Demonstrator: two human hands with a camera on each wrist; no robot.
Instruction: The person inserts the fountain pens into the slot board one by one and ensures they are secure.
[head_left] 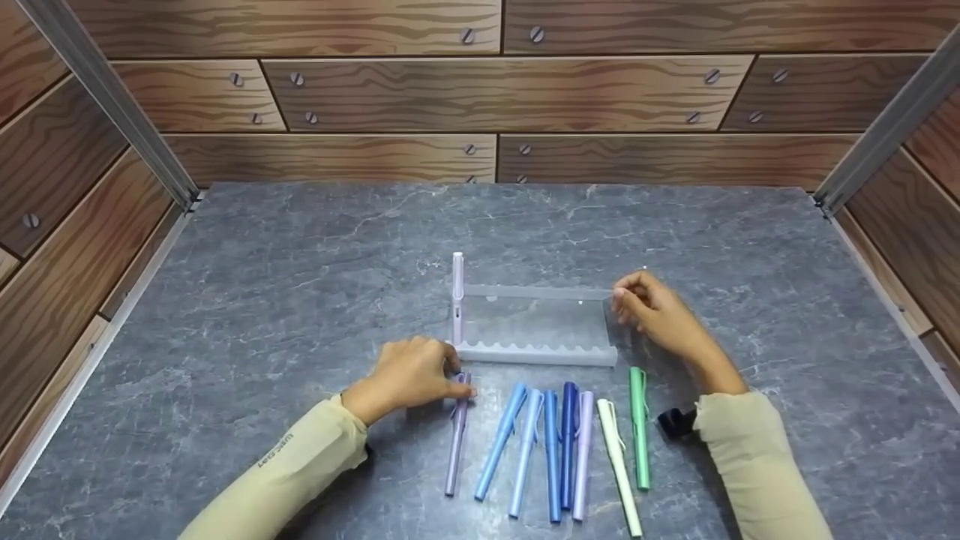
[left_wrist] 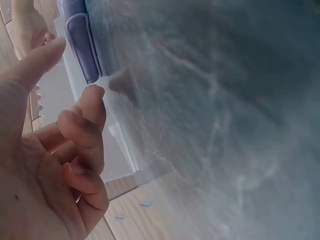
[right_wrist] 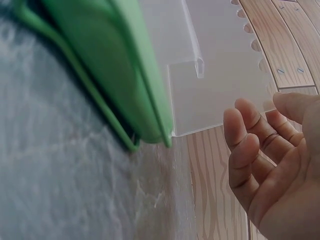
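A clear acrylic pen stand (head_left: 536, 330) sits mid-table, with one lilac pen (head_left: 457, 296) upright in its leftmost slot. Several pens lie in a row in front of it, from a purple pen (head_left: 457, 439) on the left to a green pen (head_left: 638, 427) on the right. My left hand (head_left: 416, 371) rests by the stand's front-left corner, its fingers loosely curled. One fingertip (left_wrist: 95, 92) touches near the purple pen's clip (left_wrist: 82, 45) and the stand's base (left_wrist: 120, 150). My right hand (head_left: 649, 304) hovers at the stand's right end, holding nothing. Its relaxed fingers (right_wrist: 245, 130) are close to the clear panel (right_wrist: 220, 85), beside the green pen (right_wrist: 110, 60).
The grey marble-look table (head_left: 300, 285) is boxed in by wood-patterned walls (head_left: 495, 97) at the back and on both sides. A black wrist strap (head_left: 675, 421) shows by the right sleeve. Bare tabletop lies to the left, right and behind the stand.
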